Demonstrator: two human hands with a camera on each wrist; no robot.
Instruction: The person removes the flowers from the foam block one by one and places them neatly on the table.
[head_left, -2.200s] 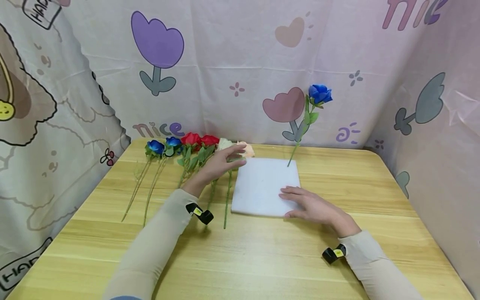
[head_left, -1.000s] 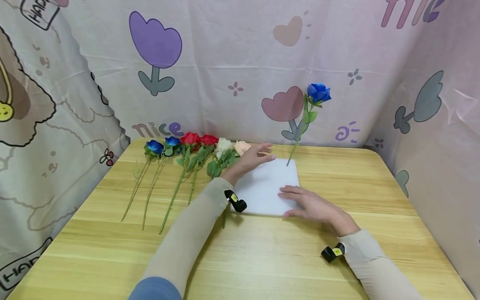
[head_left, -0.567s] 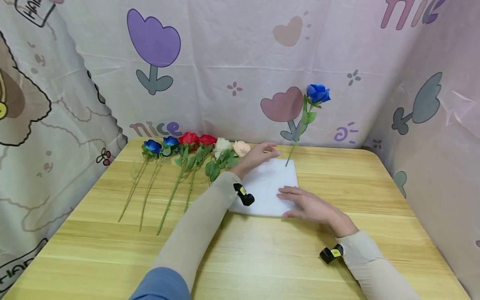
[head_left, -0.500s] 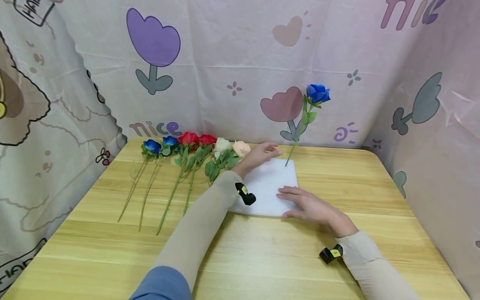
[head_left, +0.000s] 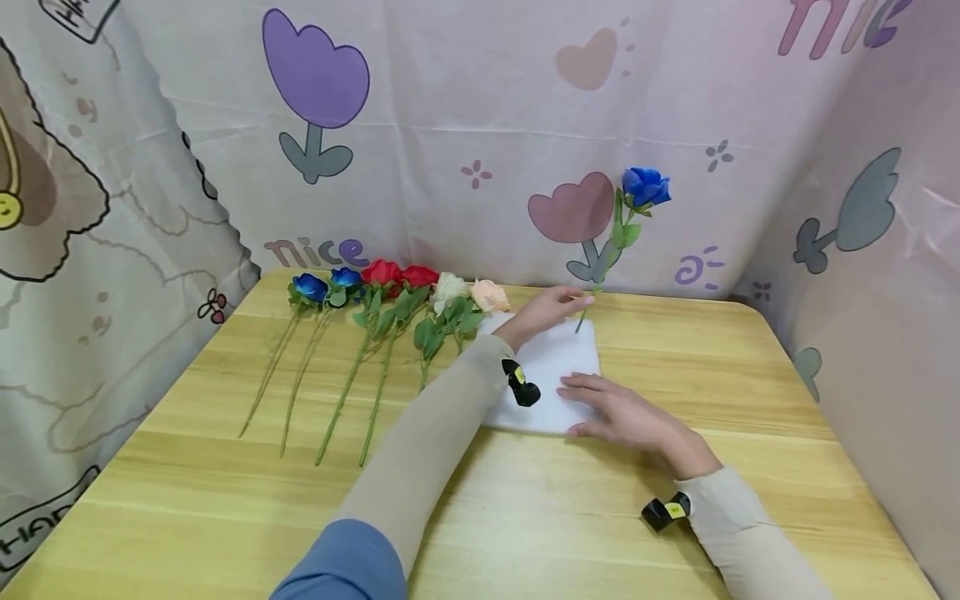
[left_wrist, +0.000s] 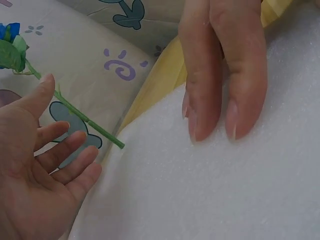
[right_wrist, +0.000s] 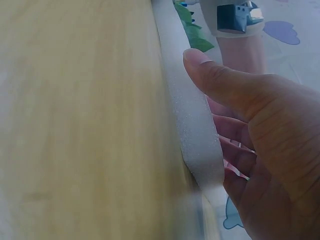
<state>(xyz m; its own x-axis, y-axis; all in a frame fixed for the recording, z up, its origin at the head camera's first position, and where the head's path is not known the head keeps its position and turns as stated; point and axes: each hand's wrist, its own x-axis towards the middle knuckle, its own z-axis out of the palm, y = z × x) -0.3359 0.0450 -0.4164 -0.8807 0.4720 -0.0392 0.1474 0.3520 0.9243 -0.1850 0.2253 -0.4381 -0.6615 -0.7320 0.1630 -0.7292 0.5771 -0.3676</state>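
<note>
A blue artificial rose (head_left: 647, 187) stands upright, leaning slightly right, with its stem in the back right part of a white foam slab (head_left: 553, 354). My left hand (head_left: 546, 312) hovers over the slab's back edge, fingertips close beside the stem. In the left wrist view that left hand (left_wrist: 45, 165) has its fingers loosely spread and apart, with the green stem (left_wrist: 102, 131) past the thumb tip. My right hand (head_left: 626, 414) rests on the slab's front right corner. From the right wrist view, its thumb (right_wrist: 220, 80) lies at the slab's edge.
Left of the slab lie two blue roses (head_left: 311, 287), two red roses (head_left: 382, 273), a white rose (head_left: 450, 290) and a peach rose (head_left: 490, 295) on the wooden table (head_left: 225, 500). My left forearm covers some stems. A printed cloth (head_left: 450, 83) hangs behind.
My left hand has moved right, from over the white and peach roses across the slab's back to the upright blue rose's stem. The right hand has stayed on the slab.
</note>
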